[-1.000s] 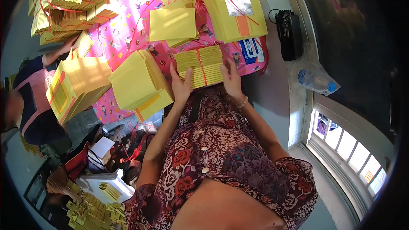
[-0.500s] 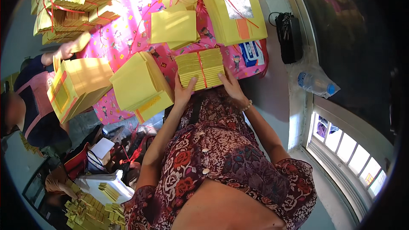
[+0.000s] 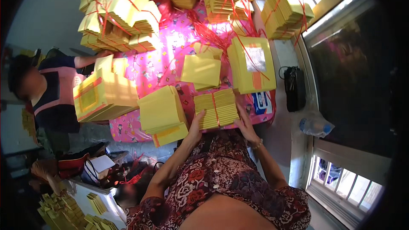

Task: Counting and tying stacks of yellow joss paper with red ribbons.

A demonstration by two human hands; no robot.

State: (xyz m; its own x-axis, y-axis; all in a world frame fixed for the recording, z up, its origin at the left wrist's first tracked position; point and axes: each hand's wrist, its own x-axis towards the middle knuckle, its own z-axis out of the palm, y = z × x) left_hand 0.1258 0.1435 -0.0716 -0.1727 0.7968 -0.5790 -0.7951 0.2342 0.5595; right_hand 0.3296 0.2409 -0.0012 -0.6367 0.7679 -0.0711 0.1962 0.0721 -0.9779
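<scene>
At the near edge of the pink table, a bundle of yellow envelopes [image 3: 204, 111] lies between my hands, its folded edges stacked in rows. A red string runs across its middle. My left hand [image 3: 196, 126] grips the left side, and my right hand [image 3: 246, 124] presses the right side. Left of the bundle stands a loose stack of yellow envelopes [image 3: 161, 110]. Just beyond it are a smaller pile of flat envelopes [image 3: 201, 69] and, to the right, a tall yellow stack [image 3: 251, 79] with a silvery label and red string.
Tied yellow bundles [image 3: 123, 6] are heaped at the back left, with more bundles [image 3: 283, 10] by the window. Loose red strings [image 3: 215, 38] lie mid-table. At left, a co-worker [image 3: 57, 87] sits behind a big yellow stack [image 3: 106, 93]. A black bag [image 3: 294, 87] and a bottle [image 3: 314, 127] line the right ledge.
The view has tilted up, so everything sits lower in the picture and more of the back shows. Both hands stay on the bundle. The co-worker's arm now reaches toward the back-left heap.
</scene>
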